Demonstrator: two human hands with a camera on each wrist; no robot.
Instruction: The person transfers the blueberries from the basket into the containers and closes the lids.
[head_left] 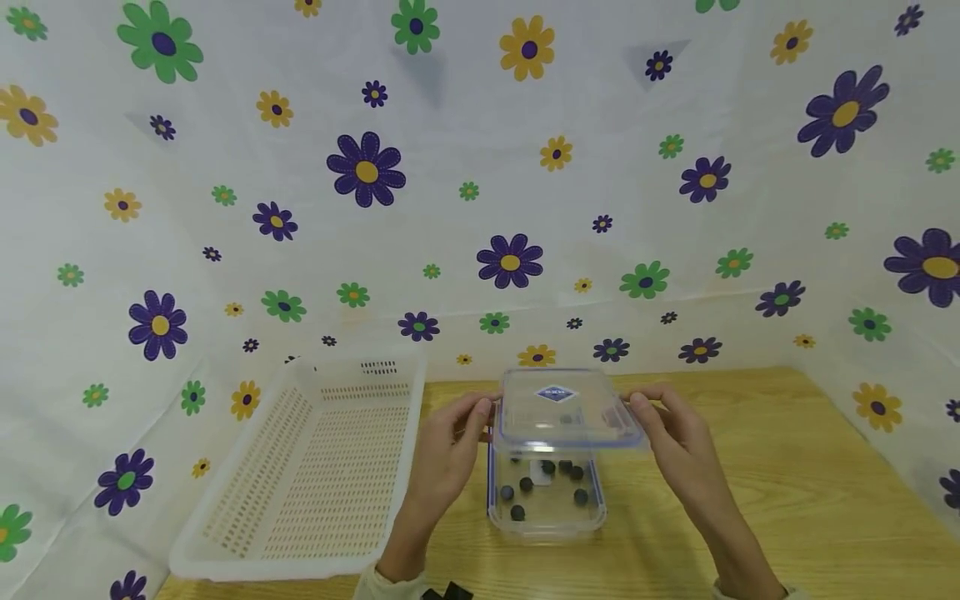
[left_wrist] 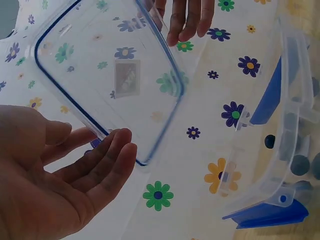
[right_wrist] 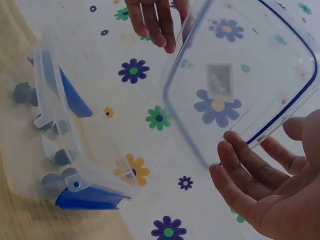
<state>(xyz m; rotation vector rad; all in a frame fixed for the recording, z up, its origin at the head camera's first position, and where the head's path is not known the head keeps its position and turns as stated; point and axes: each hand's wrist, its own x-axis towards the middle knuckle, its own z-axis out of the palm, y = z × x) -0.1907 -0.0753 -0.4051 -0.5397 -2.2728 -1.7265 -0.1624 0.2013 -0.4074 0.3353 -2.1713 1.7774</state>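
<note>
A clear rectangular lid (head_left: 528, 417) with a blue seal and a blue diamond label is held up by both hands above a clear box. The left hand (head_left: 442, 458) pinches its left edge, and the right hand (head_left: 682, 446) grips the right edge. In the left wrist view, fingertips curl under the rim of the lid (left_wrist: 95, 45), thumb on the other side. Below it, the clear plastic box (head_left: 551, 527) stands on the table, its blue side flaps (right_wrist: 92, 197) hanging outward. Several small dark round balls (head_left: 518, 512), resembling blueberries, lie scattered inside; the lid overlaps the box's far part.
A white perforated plastic basket (head_left: 330, 492) stands left of the box, close to the left forearm. The wooden table (head_left: 787, 483) extends to the right. A white flower-patterned sheet (head_left: 450, 233) hangs behind and along both sides.
</note>
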